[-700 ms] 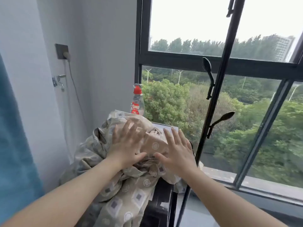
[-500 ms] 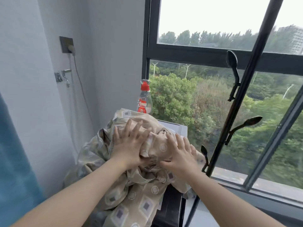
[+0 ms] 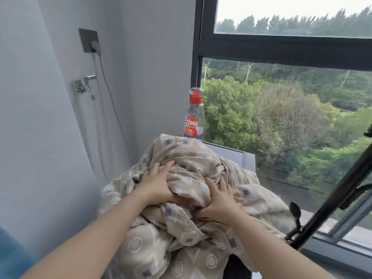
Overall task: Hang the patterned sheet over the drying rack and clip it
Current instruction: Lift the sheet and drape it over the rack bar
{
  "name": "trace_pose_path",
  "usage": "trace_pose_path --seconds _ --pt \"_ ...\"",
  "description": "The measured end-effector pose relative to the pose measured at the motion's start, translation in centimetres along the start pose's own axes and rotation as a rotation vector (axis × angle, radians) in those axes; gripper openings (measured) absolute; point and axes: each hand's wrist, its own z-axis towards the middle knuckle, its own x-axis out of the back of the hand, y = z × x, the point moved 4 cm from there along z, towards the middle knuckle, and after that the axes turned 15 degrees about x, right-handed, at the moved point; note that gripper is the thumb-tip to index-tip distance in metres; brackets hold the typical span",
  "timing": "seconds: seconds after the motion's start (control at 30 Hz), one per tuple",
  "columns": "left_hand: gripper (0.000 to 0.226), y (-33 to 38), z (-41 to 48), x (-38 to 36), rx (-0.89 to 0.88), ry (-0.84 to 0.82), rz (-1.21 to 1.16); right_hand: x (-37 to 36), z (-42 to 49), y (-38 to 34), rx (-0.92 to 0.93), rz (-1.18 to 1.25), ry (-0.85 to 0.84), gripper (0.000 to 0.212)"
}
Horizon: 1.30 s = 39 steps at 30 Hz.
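two hands are engaged on the sheet. the left hand is sunk into the upper left of the heap, fingers curled into the cloth and the thumb closed under a fold. the right hand is set slightly lower and to the right, fingers dug into a ridge of fabric; a bunch is judged to be gripped there as well.

the sheet is found crumpled in a mound directly beneath both hands, heaped on a grey appliance in the corner by the window, with its lower folds trailing down the front. no edge or corner can be picked out, so no long axis can be assigned to it as it lies.

a black pole bearing hooks is noted to the right of the heap, leaning up and to the right across the window; it is taken to be part of the rack, though no rail is in view. it lies nearer the right hand and apart from the cloth. the load would therefore need to be lifted and carried rightward, right hand leading.

a detergent bottle stands just behind the mound. no clips are seen.
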Motion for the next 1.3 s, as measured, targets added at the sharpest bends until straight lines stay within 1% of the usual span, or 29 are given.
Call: trace_pose_path --seconds 0.1,0.2,0.3,0.37,0.47,0.53,0.63,0.73,0.8,0.87,0.93,0.97,1.0,1.1,1.13,1.2,1.3 --pt "0.109 -0.2 0.8 -0.6 -0.027 0.016 -0.029 -0.5 0.5 0.4 -0.029 0.056 -0.002 0.100" --pt "0.085 -0.5 1.2 -0.8 -0.004 0.123 -0.076 -1.0 0.7 0.4 -0.060 0.022 0.026 0.091" --pt "0.056 -0.8 1.3 -0.7 0.055 0.266 -0.174 -1.2 1.1 0.4 -0.065 0.031 0.098 0.070" --pt "0.043 -1.0 1.7 -0.8 0.092 0.281 -0.200 -1.3 1.3 0.4 -0.081 0.065 0.129 0.059" --pt "0.031 -1.4 2.2 -1.3 0.111 0.266 -0.228 -1.6 1.6 0.5 -0.077 0.119 0.158 0.044" --pt "0.027 -1.4 2.2 -1.5 0.097 0.287 -0.238 -1.6 1.6 0.5 -0.067 0.132 0.181 0.035" --pt "0.023 -1.4 1.7 -1.6 0.076 0.332 -0.243 -1.7 1.1 0.3 -0.030 0.068 0.214 0.026" --pt "0.026 -1.3 0.7 -1.6 0.069 0.391 -0.238 -1.7 0.4 -0.2 0.001 0.005 0.240 0.023" --pt "0.033 -1.2 -0.1 -1.7 0.088 0.463 -0.197 -1.5 0.1 -0.2 0.001 0.007 0.247 0.028" --pt "0.045 -1.4 -1.1 -1.8 0.090 0.583 -0.178 -1.3 -0.4 0.4 -0.005 -0.026 0.217 0.042" --pt "0.059 -1.4 -2.1 -1.8 0.039 0.709 -0.182 -1.4 -1.1 1.3 -0.016 -0.070 0.164 0.062" --pt "0.068 -1.5 -2.3 -1.8 0.033 0.697 -0.160 -1.6 -1.4 1.8 -0.026 -0.066 0.142 0.071" --pt "0.079 -1.5 -2.3 -1.8 0.055 0.614 -0.143 -1.8 -1.7 2.2 -0.039 -0.044 0.122 0.079" --pt "0.107 -2.0 -1.3 -1.7 0.192 0.174 -0.180 -2.3 -1.8 3.1 -0.071 0.052 0.078 0.096" --pt "0.112 -2.1 -1.0 -1.4 0.194 0.097 -0.183 -2.3 -1.6 3.2 -0.078 0.065 0.062 0.098" --pt "0.115 -2.8 -0.4 -0.9 0.180 0.039 -0.193 -2.4 -1.2 3.2 -0.095 0.062 0.052 0.098" --pt "0.112 -4.1 0.4 -0.9 0.251 -0.009 -0.304 -2.3 -0.5 2.9 -0.072 0.094 0.113 0.088"
